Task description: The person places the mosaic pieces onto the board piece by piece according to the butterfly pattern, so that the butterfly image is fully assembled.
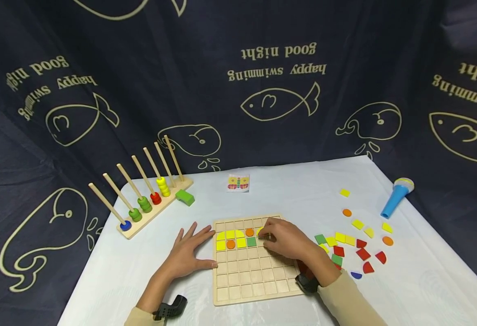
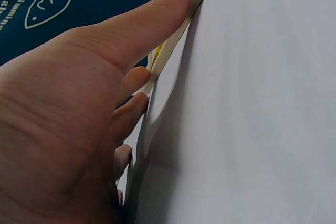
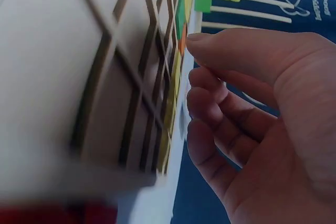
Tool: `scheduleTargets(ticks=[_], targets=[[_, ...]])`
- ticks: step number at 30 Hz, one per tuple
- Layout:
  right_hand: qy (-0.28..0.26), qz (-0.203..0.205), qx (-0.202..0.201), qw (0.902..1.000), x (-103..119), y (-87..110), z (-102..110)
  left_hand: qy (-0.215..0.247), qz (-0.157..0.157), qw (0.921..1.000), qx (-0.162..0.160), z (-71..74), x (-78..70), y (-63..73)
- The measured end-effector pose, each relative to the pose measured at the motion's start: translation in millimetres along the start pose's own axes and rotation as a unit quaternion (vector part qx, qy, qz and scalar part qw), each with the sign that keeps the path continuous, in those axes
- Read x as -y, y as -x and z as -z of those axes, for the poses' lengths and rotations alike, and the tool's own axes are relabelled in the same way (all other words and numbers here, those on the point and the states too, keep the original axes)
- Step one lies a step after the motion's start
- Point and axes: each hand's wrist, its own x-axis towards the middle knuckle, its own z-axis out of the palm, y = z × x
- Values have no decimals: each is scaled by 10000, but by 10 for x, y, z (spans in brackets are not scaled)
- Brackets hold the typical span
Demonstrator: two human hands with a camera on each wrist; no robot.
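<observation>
A square wooden grid board (image 1: 244,276) lies on the table. Yellow, orange and green flat tiles fill several cells of its upper rows, with an orange disc (image 1: 249,232) near the right hand. The left hand (image 1: 187,253) is spread beside the board, its thumb and fingertips at the left edge; in the left wrist view the thumb (image 2: 152,22) rests along that edge. Over the upper rows, the right hand (image 1: 287,237) has its fingers curled, with fingertips at a yellow tile (image 1: 259,231) that they partly cover. In the right wrist view the fingers (image 3: 202,103) bend toward the board.
Loose tiles in several colours, among them a red one (image 1: 363,254), lie right of the board. A blue toy microphone (image 1: 395,199) is at the far right. Behind are a picture card (image 1: 238,183), a green block (image 1: 185,197) and a bead rack (image 1: 149,216) with tall pegs.
</observation>
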Motion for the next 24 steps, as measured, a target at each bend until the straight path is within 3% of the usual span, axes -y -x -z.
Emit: scheduleTargets(ticks=[7,24], targets=[[-13,-224,-136,9997,-162,208,154,32,24,10000,39,11,-15,-6],[-41,-1424,-107,9897,-445,717,372,69,30,10000,-4,5,-7,4]])
